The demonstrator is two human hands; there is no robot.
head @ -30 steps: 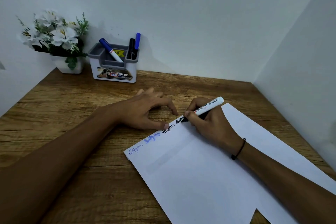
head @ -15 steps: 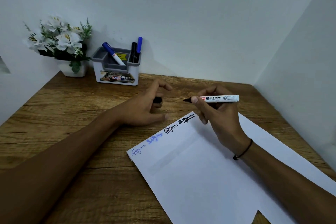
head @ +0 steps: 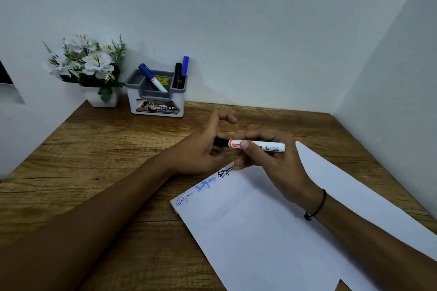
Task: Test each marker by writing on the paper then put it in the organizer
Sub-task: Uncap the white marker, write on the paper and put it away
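Three markers (head: 182, 73): standing in the organizer (head: 156, 99), desk's (head: 99, 149) far edge.
Right hand (head: 267, 163): pinching white marker (head: 257, 145) above paper (head: 272, 231).
Left hand (head: 203, 146): fingers closed on its black cap (head: 219, 141).

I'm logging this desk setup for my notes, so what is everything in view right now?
marker in hand: one, white with a black cap end, held level above the desk
markers in organizer: three, two blue-capped, one black
organizer: one, grey and white, by the back wall
paper: one white sheet with blue and black scribbles, on the desk at right
flower pot: one, white, white flowers, back left corner
desk: one, brown wood
left hand: at the marker's cap end
right hand: gripping the marker, black wristband
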